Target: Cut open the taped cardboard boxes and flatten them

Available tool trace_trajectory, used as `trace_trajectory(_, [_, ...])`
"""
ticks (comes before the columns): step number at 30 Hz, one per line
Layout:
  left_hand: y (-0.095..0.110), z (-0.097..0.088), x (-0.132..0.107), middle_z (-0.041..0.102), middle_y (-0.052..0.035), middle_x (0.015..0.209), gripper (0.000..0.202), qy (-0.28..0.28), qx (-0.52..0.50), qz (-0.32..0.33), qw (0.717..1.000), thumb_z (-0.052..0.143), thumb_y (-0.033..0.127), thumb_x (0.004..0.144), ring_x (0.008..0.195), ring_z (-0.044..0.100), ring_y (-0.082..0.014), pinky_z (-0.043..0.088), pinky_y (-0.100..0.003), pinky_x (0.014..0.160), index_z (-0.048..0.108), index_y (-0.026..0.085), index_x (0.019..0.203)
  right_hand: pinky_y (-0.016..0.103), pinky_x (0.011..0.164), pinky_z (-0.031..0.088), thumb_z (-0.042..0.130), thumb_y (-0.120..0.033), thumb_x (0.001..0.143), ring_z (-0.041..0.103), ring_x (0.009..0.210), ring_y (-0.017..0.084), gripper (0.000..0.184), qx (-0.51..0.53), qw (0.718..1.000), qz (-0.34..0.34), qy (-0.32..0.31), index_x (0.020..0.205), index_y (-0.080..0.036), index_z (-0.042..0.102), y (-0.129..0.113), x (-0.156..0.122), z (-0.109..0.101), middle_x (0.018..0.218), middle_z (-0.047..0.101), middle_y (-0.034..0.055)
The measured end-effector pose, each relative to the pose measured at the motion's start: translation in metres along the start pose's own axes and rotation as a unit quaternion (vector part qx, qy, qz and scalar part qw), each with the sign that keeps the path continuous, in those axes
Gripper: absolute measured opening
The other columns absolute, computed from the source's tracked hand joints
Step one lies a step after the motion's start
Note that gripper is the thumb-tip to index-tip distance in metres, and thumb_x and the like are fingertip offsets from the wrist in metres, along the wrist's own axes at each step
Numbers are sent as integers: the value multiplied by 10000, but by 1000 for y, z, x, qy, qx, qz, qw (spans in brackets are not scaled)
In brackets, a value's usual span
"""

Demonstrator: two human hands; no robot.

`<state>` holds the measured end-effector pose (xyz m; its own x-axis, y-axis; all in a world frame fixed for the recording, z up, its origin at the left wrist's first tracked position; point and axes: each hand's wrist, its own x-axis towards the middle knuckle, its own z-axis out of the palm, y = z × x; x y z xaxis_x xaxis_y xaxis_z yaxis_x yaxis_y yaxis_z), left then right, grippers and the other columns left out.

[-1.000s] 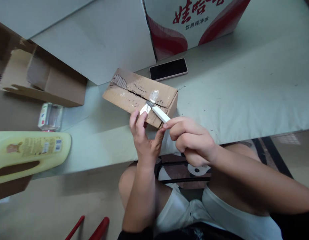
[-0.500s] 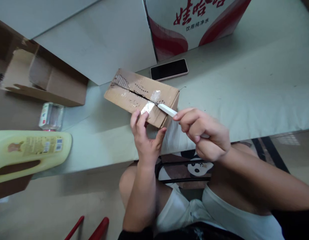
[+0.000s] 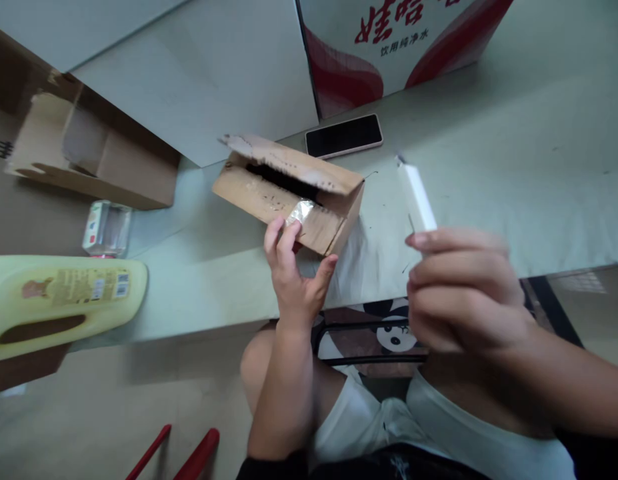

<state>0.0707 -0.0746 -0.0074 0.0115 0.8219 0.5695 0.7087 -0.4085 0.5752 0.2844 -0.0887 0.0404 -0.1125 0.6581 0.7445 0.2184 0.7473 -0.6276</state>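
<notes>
A small cardboard box (image 3: 339,220) sits at an angle on the pale green tabletop. Its far flap is lifted along a ragged cut, and a dark gap shows inside. Shiny clear tape clings to the near flap. My left hand (image 3: 299,280) grips the box's near side, fingers on the top and thumb by the right corner. To the right of the box, my right hand (image 3: 463,293) is closed around a white utility knife (image 3: 419,199), raised off the box with its tip pointing away from me. Motion blurs that hand and the blade.
Behind the box lies a phone (image 3: 344,136), beside a large white panel and a red-and-white water carton (image 3: 389,60). At left are an open cardboard box (image 3: 133,167), a clear plastic container (image 3: 107,229) and a yellow bottle (image 3: 133,287). The table's near edge runs above my knees.
My right hand has drawn the utility knife out of the seam and swung it right and up. The box's far flap has risen, widening the gap. My left hand keeps its hold.
</notes>
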Motion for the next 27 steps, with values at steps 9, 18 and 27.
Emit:
trace_trajectory(9, [8, -5, 4, 483, -162, 1449, 567, 18, 12, -10, 1000, 648, 566, 914, 1399, 487, -309, 465, -488, 1141, 522, 233, 1355, 507, 967, 550, 518, -179, 858, 648, 1053, 298, 114, -276, 955, 103, -21, 823, -247, 602, 67, 6, 0, 879, 606, 75])
trace_trajectory(18, [-7, -16, -2, 356, -151, 1571, 576, 100, -106, -78, 986, 577, 371, 760, 1462, 416, -322, 447, -469, 1164, 506, 216, 1310, 665, 1117, 364, 505, -360, 940, 484, 1354, 429, 314, -422, 815, 283, -279, 1121, -167, 673, 78, -15, 17, 1223, 616, 203])
trace_trajectory(27, [-25, -37, 17, 498, -105, 1437, 524, 288, -189, -210, 915, 520, 267, 758, 1443, 467, -263, 347, -453, 1264, 506, 223, 1280, 614, 1188, 312, 518, -339, 934, 399, 1482, 425, 298, -369, 852, 240, -282, 1120, -175, 684, 70, -18, 29, 1265, 638, 175])
